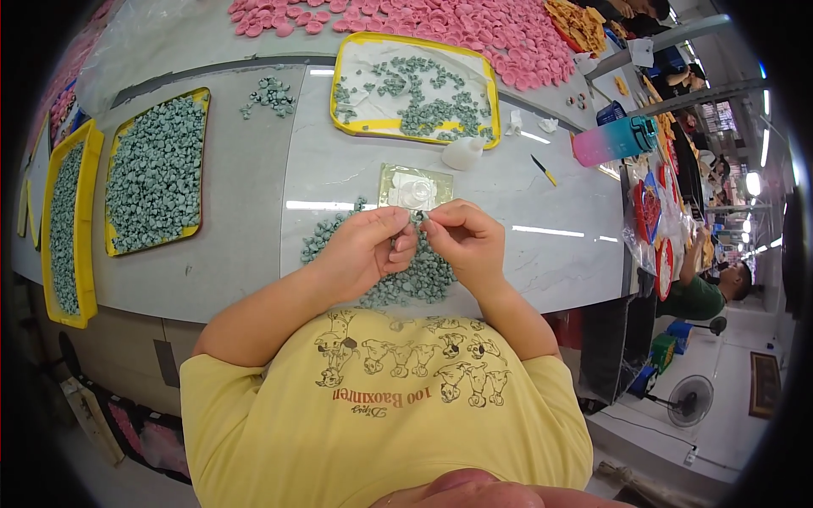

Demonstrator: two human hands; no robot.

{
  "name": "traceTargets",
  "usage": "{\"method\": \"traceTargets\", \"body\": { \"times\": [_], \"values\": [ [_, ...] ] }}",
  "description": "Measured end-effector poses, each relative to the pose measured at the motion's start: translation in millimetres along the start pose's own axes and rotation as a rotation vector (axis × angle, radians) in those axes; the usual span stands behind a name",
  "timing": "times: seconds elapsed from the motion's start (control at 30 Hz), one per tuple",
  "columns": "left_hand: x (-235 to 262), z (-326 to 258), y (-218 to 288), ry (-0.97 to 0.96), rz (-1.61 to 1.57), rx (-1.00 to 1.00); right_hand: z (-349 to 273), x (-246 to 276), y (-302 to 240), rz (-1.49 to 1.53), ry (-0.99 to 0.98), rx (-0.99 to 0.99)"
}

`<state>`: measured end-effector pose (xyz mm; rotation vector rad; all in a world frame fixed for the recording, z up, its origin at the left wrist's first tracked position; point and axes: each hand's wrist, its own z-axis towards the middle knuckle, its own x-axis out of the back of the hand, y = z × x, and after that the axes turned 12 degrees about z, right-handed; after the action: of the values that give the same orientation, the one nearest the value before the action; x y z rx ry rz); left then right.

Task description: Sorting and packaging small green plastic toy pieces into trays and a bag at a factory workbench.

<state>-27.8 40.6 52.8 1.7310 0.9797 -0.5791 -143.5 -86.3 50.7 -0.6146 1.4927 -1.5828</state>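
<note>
Over the near middle of the table, my left hand [360,254] and my right hand [468,250] meet at the fingertips. Between them they pinch a small grey-green piece [417,218], too small to make out in detail. Beneath and beside my hands spreads a loose pile of similar grey-green pieces [415,284]. Just beyond my fingers lies a square greenish pad [389,184] with a small clear round dish [417,193] on it. Behind that, a white squeeze bottle [462,153] leans at the edge of a yellow-rimmed tray [336,85] with scattered grey-green pieces.
Two yellow trays, one flat [204,169] and one deeper [85,292], stand at left, full of grey-green pieces. A small cluster [269,98] sits nearby. Right are a knife [544,170] and a pink-and-teal bottle [605,142]. Pink pieces [474,34] cover the far side. People work at right.
</note>
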Motion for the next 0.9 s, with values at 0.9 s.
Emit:
{"method": "traceTargets", "body": {
  "times": [0.9],
  "values": [
    [2.9, 1.9, -16.5, 0.127, 0.299, -0.222, 11.6, 9.1, 7.4, -0.547, -0.312, 0.710]
  ]
}}
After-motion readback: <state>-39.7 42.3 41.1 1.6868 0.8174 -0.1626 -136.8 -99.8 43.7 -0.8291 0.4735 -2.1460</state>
